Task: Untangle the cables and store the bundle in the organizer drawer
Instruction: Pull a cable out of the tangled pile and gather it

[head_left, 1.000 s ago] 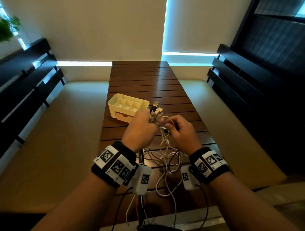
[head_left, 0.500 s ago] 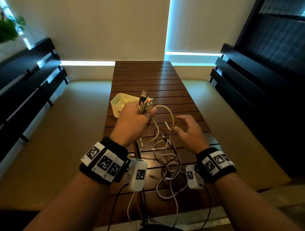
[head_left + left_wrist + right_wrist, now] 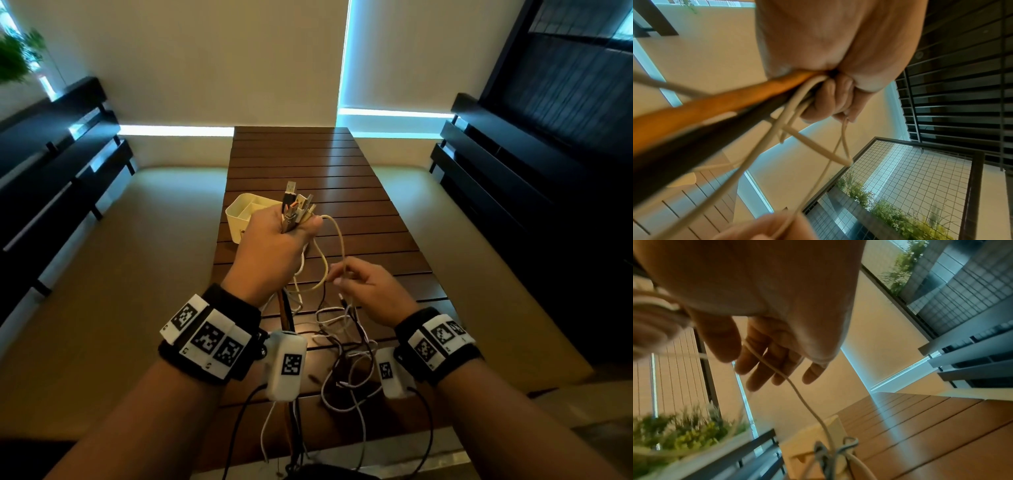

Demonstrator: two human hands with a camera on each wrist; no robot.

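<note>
Left hand (image 3: 274,246) is fisted round a bundle of cables (image 3: 337,329), its metal plugs (image 3: 298,205) fanning above the knuckles. Right hand (image 3: 371,291), just beside and lower, pinches one thin cream cable (image 3: 340,240) between thumb and fingers. Slack cords lie tangled on the slatted wooden desk (image 3: 359,192) below. Behind the left hand, the white plastic organizer (image 3: 239,214) is half hidden; its drawer cannot be seen.

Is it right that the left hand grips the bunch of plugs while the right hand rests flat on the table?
Not quite. The left hand does grip the plugs, but the right hand is not flat on the table: it is raised above it, with a white cable running through its fingers. The head and right wrist views show this.
</note>
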